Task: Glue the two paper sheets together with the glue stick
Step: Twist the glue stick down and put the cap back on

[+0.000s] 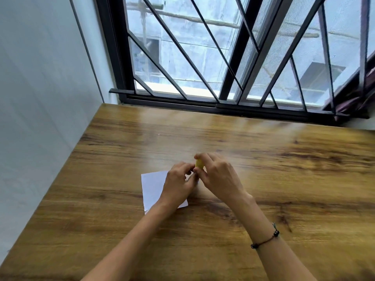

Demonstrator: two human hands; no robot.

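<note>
White paper (152,187) lies flat on the wooden table (284,179), partly under my left forearm; I cannot tell whether it is one sheet or two stacked. Both hands meet just above the paper's right edge. My right hand (220,177) grips a yellow glue stick (199,164), of which only the yellow end shows between the fingers. My left hand (179,182) pinches the lower end of the same glue stick with its fingertips. The rest of the stick is hidden by fingers.
A white wall (40,98) runs along the table's left edge. A barred window (223,57) with a black frame stands right behind the table's far edge. A dark cloth (365,98) hangs at the window's right side.
</note>
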